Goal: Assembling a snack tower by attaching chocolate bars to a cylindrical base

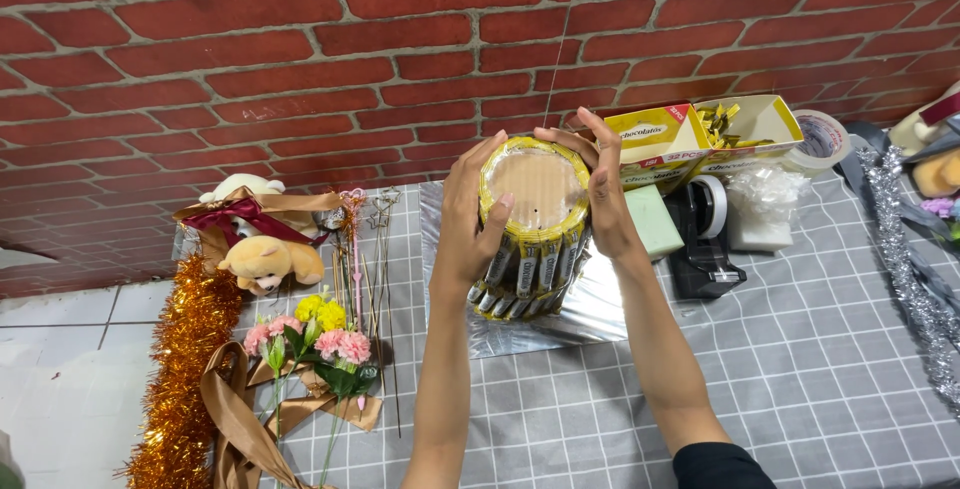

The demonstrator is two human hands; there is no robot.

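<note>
A round cylinder wrapped all around with small yellow-and-black candy bars stands on a silver foil sheet on the checked grey tablecloth. Its flat top is a pale cardboard disc. My left hand presses against the cylinder's left side, fingers spread up to the rim. My right hand clasps the right side, fingers curled over the top edge. Both hands grip it together.
Two open yellow candy boxes, a black tape dispenser, a pale green block and a tape roll sit right. Left lie plush bears, artificial flowers, brown ribbon, gold tinsel. Silver tinsel far right.
</note>
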